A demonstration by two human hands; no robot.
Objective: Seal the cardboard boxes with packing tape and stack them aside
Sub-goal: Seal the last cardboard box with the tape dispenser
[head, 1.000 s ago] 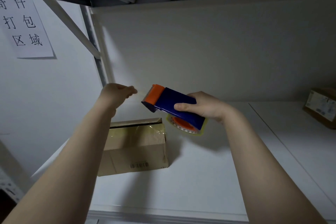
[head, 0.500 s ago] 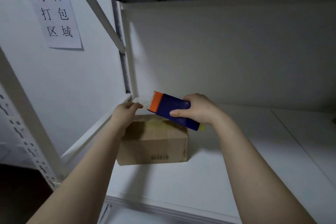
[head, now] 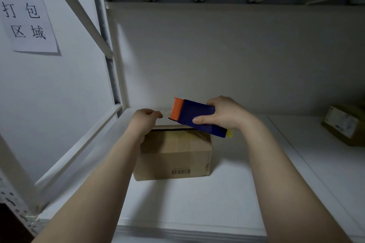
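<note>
A small brown cardboard box (head: pixel 173 156) with a barcode on its front stands on the white shelf (head: pixel 197 203). Clear tape shines on its upper front. My right hand (head: pixel 223 113) grips a blue tape dispenser (head: pixel 195 117) with an orange front end, held just above the box's top right. My left hand (head: pixel 146 118) hovers over the box's top left edge, fingers curled, pinching the end of a clear tape strip that runs to the dispenser. The box's top is mostly hidden behind my hands.
A second cardboard box (head: pixel 345 124) with a label sits at the far right of the shelf. White metal uprights and a diagonal brace (head: pixel 112 77) stand at the left. A paper sign (head: pixel 25 14) hangs on the left wall. Another shelf runs overhead.
Both hands and the dispenser have come down from mid-air to just above the box. The dispenser's tape roll no longer shows. My view has shifted so that the box sits nearer the middle.
</note>
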